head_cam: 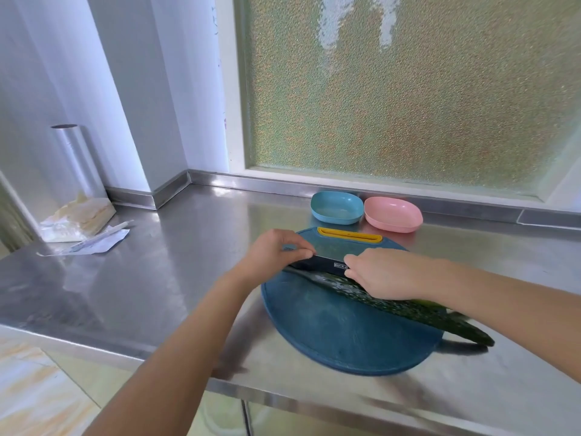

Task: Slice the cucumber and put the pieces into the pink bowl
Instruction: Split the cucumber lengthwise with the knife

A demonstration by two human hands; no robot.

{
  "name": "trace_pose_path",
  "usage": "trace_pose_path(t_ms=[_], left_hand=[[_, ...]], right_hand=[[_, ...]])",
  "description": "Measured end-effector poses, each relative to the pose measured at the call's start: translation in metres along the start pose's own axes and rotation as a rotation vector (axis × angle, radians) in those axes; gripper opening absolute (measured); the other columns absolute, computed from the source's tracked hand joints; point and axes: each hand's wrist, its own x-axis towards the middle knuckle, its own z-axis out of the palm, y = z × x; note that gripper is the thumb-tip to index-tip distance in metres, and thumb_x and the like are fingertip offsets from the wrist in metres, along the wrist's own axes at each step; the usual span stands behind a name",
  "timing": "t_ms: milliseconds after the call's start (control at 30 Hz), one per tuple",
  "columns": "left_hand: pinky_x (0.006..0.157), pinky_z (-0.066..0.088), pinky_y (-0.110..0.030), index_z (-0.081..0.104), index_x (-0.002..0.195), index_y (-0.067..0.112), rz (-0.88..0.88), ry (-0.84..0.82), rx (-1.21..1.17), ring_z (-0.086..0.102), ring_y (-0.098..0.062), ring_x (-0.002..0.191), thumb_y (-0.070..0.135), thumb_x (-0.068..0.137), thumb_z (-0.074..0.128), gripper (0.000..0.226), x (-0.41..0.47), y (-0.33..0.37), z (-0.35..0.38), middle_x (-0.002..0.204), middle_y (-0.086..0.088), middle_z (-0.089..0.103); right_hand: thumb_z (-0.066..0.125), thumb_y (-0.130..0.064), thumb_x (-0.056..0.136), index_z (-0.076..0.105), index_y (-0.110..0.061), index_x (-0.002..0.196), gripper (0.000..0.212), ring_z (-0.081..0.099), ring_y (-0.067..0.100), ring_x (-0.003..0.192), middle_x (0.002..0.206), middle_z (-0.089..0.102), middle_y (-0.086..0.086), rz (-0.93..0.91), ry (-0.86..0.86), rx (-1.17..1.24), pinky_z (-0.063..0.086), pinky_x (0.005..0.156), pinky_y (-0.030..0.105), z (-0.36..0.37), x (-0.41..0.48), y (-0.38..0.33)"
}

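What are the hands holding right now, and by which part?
Both hold a dark labelled bar, likely a sheathed knife, above the cucumber: the left hand pinches its left end, the right hand grips its right end.

Forearms outstretched, left grip (276, 250) and right grip (388, 275) close together, fingers pinched on one dark bar (327, 265).

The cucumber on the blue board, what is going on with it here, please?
A person holds a long dark case with white lettering, maybe a sheathed knife, at both ends. The left hand pinches one end and the right hand grips the other. It lies just behind the long dark green cucumber, which rests on the round blue cutting board with one end past the edge. No slices show yet, and the shallow pink plastic bowl behind holds nothing.
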Motion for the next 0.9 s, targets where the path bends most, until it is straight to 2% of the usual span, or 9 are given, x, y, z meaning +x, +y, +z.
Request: trace_pose_path(t_ms=[67, 133, 233, 333, 467, 733, 867, 900], left_hand=[[0.071, 0.036, -0.002, 0.076, 0.091, 0.017, 0.066, -0.054, 0.123, 0.055, 0.01, 0.074, 0.016, 0.083, 0.07, 0.01, 0.006, -0.001, -0.005, 0.077, 0.021, 0.061], [0.071, 0.035, -0.002, 0.075, 0.096, 0.013, 0.124, -0.07, 0.188, 0.055, 0.005, 0.073, 0.013, 0.084, 0.069, 0.014, 0.005, -0.003, -0.004, 0.077, 0.016, 0.06], [0.074, 0.037, -0.003, 0.074, 0.099, 0.011, 0.198, -0.018, 0.215, 0.054, -0.002, 0.075, 0.012, 0.085, 0.066, 0.016, -0.001, -0.008, 0.001, 0.083, 0.006, 0.061], [0.079, 0.035, -0.002, 0.074, 0.1, 0.011, 0.199, 0.028, 0.209, 0.055, -0.009, 0.085, 0.013, 0.087, 0.065, 0.016, -0.003, -0.012, 0.005, 0.085, 0.005, 0.062], [0.078, 0.033, -0.001, 0.074, 0.101, 0.01, 0.196, 0.071, 0.194, 0.054, -0.013, 0.088, 0.011, 0.087, 0.064, 0.017, -0.006, -0.014, 0.011, 0.085, 0.005, 0.06], [0.079, 0.035, -0.002, 0.074, 0.098, 0.008, 0.303, 0.172, 0.213, 0.049, -0.005, 0.081, 0.017, 0.084, 0.061, 0.021, -0.01, -0.024, 0.022, 0.081, -0.004, 0.065], [0.079, 0.033, -0.001, 0.074, 0.097, 0.006, 0.32, 0.186, 0.23, 0.048, -0.006, 0.08, 0.016, 0.084, 0.061, 0.021, -0.011, -0.024, 0.023, 0.08, -0.005, 0.066], [0.079, 0.034, -0.002, 0.074, 0.097, 0.006, 0.322, 0.192, 0.228, 0.049, -0.006, 0.08, 0.016, 0.084, 0.061, 0.021, -0.012, -0.024, 0.023, 0.08, -0.005, 0.066]], right_hand=[[0.026, -0.032, 0.105, 0.036, -0.015, 0.088, 0.025, 0.037, 0.013, 0.058, 0.068, 0.039, -0.001, -0.003, 0.003, -0.002, 0.028, 0.057, 0.036, 0.0, 0.0, 0.001], [0.026, -0.032, 0.105, 0.035, -0.016, 0.088, 0.025, 0.036, 0.011, 0.057, 0.067, 0.038, -0.001, -0.007, 0.01, -0.004, 0.028, 0.057, 0.036, 0.001, 0.0, 0.002], [0.027, -0.031, 0.104, 0.035, -0.015, 0.089, 0.024, 0.035, 0.011, 0.057, 0.067, 0.037, 0.0, -0.012, 0.031, -0.017, 0.024, 0.051, 0.033, 0.001, 0.001, 0.001], [0.027, -0.03, 0.104, 0.035, -0.014, 0.089, 0.023, 0.041, 0.022, 0.063, 0.07, 0.041, 0.005, -0.012, 0.038, -0.02, 0.027, 0.055, 0.035, 0.001, 0.001, 0.001], [0.026, -0.031, 0.105, 0.035, -0.015, 0.09, 0.023, 0.039, 0.02, 0.064, 0.068, 0.035, -0.001, -0.024, 0.044, -0.015, 0.028, 0.06, 0.035, 0.003, 0.003, 0.003], [0.024, -0.032, 0.105, 0.035, -0.016, 0.09, 0.025, 0.037, 0.015, 0.058, 0.067, 0.039, -0.001, -0.028, 0.087, -0.029, 0.028, 0.058, 0.036, 0.017, 0.001, 0.003], [0.023, -0.037, 0.104, 0.037, -0.016, 0.09, 0.03, 0.042, 0.021, 0.063, 0.066, 0.037, -0.002, -0.051, 0.095, -0.027, 0.031, 0.06, 0.037, 0.016, -0.001, 0.009], [0.025, -0.041, 0.103, 0.039, -0.016, 0.091, 0.031, 0.042, 0.018, 0.064, 0.066, 0.039, -0.003, -0.045, 0.114, 0.01, 0.031, 0.06, 0.036, 0.015, -0.006, 0.014]])
